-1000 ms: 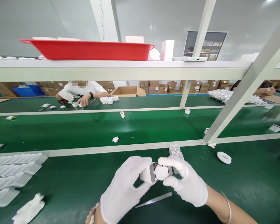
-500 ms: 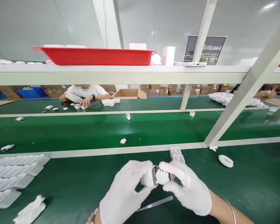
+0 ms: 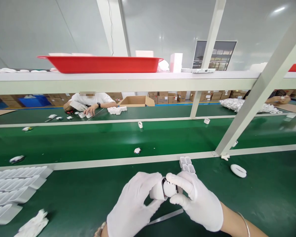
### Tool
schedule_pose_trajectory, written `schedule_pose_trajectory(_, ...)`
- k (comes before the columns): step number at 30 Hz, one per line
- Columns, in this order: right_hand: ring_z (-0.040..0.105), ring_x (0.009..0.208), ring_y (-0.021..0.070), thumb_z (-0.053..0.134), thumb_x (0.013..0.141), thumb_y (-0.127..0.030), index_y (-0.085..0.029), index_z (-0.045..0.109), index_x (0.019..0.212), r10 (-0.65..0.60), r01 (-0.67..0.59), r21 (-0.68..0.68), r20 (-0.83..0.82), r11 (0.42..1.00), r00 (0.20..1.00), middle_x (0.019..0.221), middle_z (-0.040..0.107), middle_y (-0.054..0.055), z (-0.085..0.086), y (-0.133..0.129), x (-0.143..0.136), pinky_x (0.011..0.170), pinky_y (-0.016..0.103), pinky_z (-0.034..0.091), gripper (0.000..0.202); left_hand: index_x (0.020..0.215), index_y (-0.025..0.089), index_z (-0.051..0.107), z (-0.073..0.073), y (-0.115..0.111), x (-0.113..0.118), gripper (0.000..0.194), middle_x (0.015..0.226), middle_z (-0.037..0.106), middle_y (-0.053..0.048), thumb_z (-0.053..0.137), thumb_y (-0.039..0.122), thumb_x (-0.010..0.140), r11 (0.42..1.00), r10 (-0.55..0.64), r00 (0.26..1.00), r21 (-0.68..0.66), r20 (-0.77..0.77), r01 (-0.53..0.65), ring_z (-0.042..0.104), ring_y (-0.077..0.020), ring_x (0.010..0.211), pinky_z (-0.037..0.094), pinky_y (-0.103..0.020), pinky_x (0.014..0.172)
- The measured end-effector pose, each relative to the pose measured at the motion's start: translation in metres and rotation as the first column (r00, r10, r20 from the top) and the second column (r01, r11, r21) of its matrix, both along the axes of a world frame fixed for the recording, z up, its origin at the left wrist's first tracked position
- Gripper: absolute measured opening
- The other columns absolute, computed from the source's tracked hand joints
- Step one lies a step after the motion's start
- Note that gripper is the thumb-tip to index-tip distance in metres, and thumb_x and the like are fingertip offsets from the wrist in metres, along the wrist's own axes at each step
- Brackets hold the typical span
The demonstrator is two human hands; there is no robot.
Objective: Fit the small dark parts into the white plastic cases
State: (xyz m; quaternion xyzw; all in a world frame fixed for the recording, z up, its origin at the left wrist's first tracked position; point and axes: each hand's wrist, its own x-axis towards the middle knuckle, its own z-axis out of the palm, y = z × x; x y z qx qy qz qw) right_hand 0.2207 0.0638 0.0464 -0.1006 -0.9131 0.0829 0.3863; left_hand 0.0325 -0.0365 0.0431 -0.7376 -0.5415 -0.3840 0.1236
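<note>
Now the left hand [image 3: 135,204] grips the white housing [image 3: 157,191] and the right hand [image 3: 197,201] pinches the round-faced insert [image 3: 169,190], above the tabletop [image 3: 88,194] toward its near edge; the insert, seemingly deeper than a second ago, appears partly seated.

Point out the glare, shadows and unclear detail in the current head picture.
Head view: a bright ceiling light at upper right, with pale reflections on the glossy green belt; head view: a dark shadow beside the crumpled white cloth; head view: the white casing in the left hand and the white round piece in the right hand show little fine detail.
</note>
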Motion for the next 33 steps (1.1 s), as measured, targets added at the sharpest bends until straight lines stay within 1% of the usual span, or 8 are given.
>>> schedule_pose_trajectory(8,0.053,0.073,0.0147,0.058,0.081,-0.068,-0.036,0.042,0.147,0.231,-0.229,-0.342,-0.035,0.912,0.972,0.088,0.056,0.001,-0.02,0.014,0.0,0.068,0.029,0.048,0.075,0.12,0.03,0.056,-0.001,-0.002,0.004,0.044,0.096,0.071,0.0,0.07,0.016,0.081,0.988,-0.044,0.987,-0.139,0.154,0.065,0.067,-0.0172,0.081,0.06,-0.029,0.069)
schedule_pose_trajectory(10,0.057,0.081,0.0181,0.058,0.077,-0.075,-0.034,0.041,0.149,0.255,-0.227,-0.559,-0.028,0.798,0.966,0.096,0.059,0.004,-0.016,0.015,0.001,0.076,0.034,0.051,0.084,0.117,0.032,0.058,-0.003,-0.001,0.005,0.044,0.095,0.07,0.001,0.074,0.018,0.079,0.979,-0.045,0.973,-0.185,0.225,0.088,0.067,-0.0163,0.081,0.06,-0.028,0.07)
schedule_pose_trajectory(14,0.059,0.1,0.0259,0.061,0.074,-0.077,-0.02,0.024,0.157,0.351,-0.16,-0.878,0.009,0.451,0.936,0.115,0.06,0.014,-0.008,0.012,-0.002,0.096,0.047,0.047,0.107,0.121,0.033,0.058,-0.017,0.0,0.006,0.05,0.108,0.069,-0.002,0.074,0.013,0.078,0.964,-0.102,0.957,-0.212,0.271,0.163,0.068,-0.0191,0.097,0.061,-0.032,0.082)
schedule_pose_trajectory(18,0.056,0.11,0.0246,0.068,0.072,-0.073,-0.014,0.023,0.156,0.482,-0.244,-0.959,-0.146,0.146,0.864,0.119,0.057,0.014,-0.013,0.009,-0.01,0.106,0.049,0.04,0.112,0.124,0.034,0.058,-0.036,-0.001,0.006,0.053,0.118,0.068,-0.005,0.073,0.013,0.078,0.959,-0.077,0.957,-0.241,0.281,0.148,0.069,-0.0228,0.102,0.062,-0.035,0.083)
schedule_pose_trajectory(21,0.057,0.102,0.0219,0.076,0.069,-0.066,-0.015,0.03,0.153,0.446,-0.272,-0.961,-0.223,0.048,0.867,0.114,0.057,0.011,-0.019,0.009,-0.014,0.101,0.047,0.043,0.109,0.123,0.035,0.059,-0.047,-0.002,0.007,0.053,0.119,0.068,-0.006,0.073,0.015,0.077,0.955,-0.035,0.957,-0.271,0.288,0.116,0.071,-0.0253,0.101,0.064,-0.037,0.079)
schedule_pose_trajectory(27,0.057,0.089,0.0189,0.077,0.073,-0.052,-0.017,0.042,0.148,0.411,-0.289,-0.942,-0.197,0.172,0.89,0.098,0.061,0.005,-0.026,0.005,-0.013,0.093,0.041,0.049,0.09,0.12,0.037,0.062,-0.054,-0.002,0.007,0.049,0.119,0.069,-0.006,0.074,0.018,0.076,0.965,0.004,0.954,-0.252,0.3,0.076,0.071,-0.0284,0.102,0.065,-0.04,0.075)
schedule_pose_trajectory(31,0.061,0.077,0.0215,0.067,0.081,-0.047,-0.02,0.026,0.156,0.218,0.04,-0.828,0.193,0.56,0.957,0.082,0.066,0.002,-0.026,0.004,-0.014,0.079,0.038,0.051,0.09,0.116,0.033,0.065,-0.048,0.01,0.009,0.039,0.107,0.072,-0.004,0.073,0.019,0.079,0.967,-0.036,0.931,-0.223,0.363,0.124,0.072,-0.0235,0.094,0.063,-0.037,0.078)
schedule_pose_trajectory(33,0.064,0.077,0.0237,0.072,0.077,-0.046,-0.022,0.031,0.155,0.052,0.199,-0.689,0.325,0.696,0.944,0.082,0.07,0.003,-0.023,0.007,-0.015,0.076,0.037,0.051,0.091,0.112,0.029,0.067,-0.048,0.024,0.015,0.036,0.101,0.072,-0.004,0.069,0.015,0.079,0.975,-0.047,0.905,-0.177,0.423,0.134,0.071,-0.0225,0.091,0.062,-0.039,0.081)
